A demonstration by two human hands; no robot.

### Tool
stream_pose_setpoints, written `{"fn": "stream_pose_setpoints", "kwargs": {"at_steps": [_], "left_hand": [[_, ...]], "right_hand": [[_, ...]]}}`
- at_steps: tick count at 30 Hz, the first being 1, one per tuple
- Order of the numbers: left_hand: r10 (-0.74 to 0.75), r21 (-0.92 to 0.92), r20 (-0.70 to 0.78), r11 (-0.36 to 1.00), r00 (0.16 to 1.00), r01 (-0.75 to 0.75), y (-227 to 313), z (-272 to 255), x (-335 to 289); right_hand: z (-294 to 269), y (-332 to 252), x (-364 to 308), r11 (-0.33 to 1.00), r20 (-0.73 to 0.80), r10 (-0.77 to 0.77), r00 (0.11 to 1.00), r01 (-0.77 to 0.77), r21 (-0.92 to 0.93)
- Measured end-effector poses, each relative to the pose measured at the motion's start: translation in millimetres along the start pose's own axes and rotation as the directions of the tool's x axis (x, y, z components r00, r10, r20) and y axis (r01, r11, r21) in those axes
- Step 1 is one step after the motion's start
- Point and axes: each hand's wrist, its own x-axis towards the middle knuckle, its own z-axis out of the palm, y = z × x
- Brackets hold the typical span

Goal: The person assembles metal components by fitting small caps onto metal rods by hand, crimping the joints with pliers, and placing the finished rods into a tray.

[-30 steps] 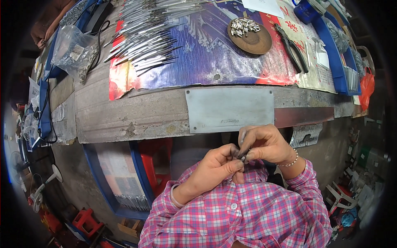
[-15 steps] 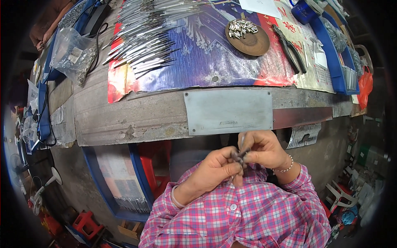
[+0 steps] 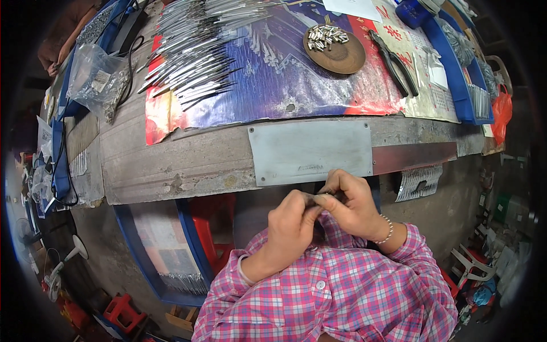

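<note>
Just in front of the bench edge, my left hand (image 3: 289, 229) and my right hand (image 3: 351, 210) meet with fingertips pressed together. Both are closed in a pinch, and the fingers hide whatever small thing is between them. Beyond them, a pale metal plate (image 3: 310, 150) is fixed to the front of the bench. A brown round dish (image 3: 346, 58) farther back carries several short silvery metal tubes (image 3: 326, 37). To its right lie black-handled pliers (image 3: 394, 64). A large heap of thin metal rods (image 3: 196, 54) covers the far left of the printed sheet.
A clear plastic bag (image 3: 97, 77) lies at the left by a black cable (image 3: 132, 74). A blue tray (image 3: 470, 97) and a blue mug (image 3: 415, 12) stand at the right. Below the bench are a blue bin (image 3: 149, 273) and a red stool (image 3: 122, 312). Another person's hand (image 3: 55, 67) shows far left.
Both hands have risen slightly toward the bench, and their fingers have curled closer together. The dark small thing glimpsed between the fingertips is now covered. The view has shifted a little.
</note>
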Motion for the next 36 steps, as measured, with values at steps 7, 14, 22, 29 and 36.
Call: {"fn": "stream_pose_setpoints", "kwargs": {"at_steps": [7, 14, 22, 29, 36], "left_hand": [[-0.159, -0.65, 0.384, 0.654, 0.91, 0.388, 2.3, -11.2, -5.6], [0.465, 0.529, -0.182, 0.789, 0.867, -0.312, 2.1, 0.7, 1.2], [0.157, -0.17, -0.122, 0.97, 0.98, -0.177, 2.8, -8.3, 0.6], [0.226, -0.093, -0.247, 0.962, 0.942, -0.255, 9.5, 10.2, 4.6], [0.359, 0.14, -0.159, 0.93, 0.92, -0.339, 9.8, 4.8, 4.9]], "right_hand": [[-8.6, 5.5, 7.7, 0.859, 0.238, -0.042, 0.97, -0.087, 0.505], [-1.7, 7.5, 4.3, 0.993, 0.072, -0.018, 0.997, 0.01, 0.121], [-3.5, 18.1, -11.7, 0.875, 0.512, 0.044, 0.858, -0.281, 0.395], [8.5, 20.0, -14.3, 0.967, 0.414, -0.045, 0.909, -0.065, 0.248], [1.1, 17.1, -18.9, 0.994, 0.434, -0.092, 0.896, 0.059, 0.09]]}}
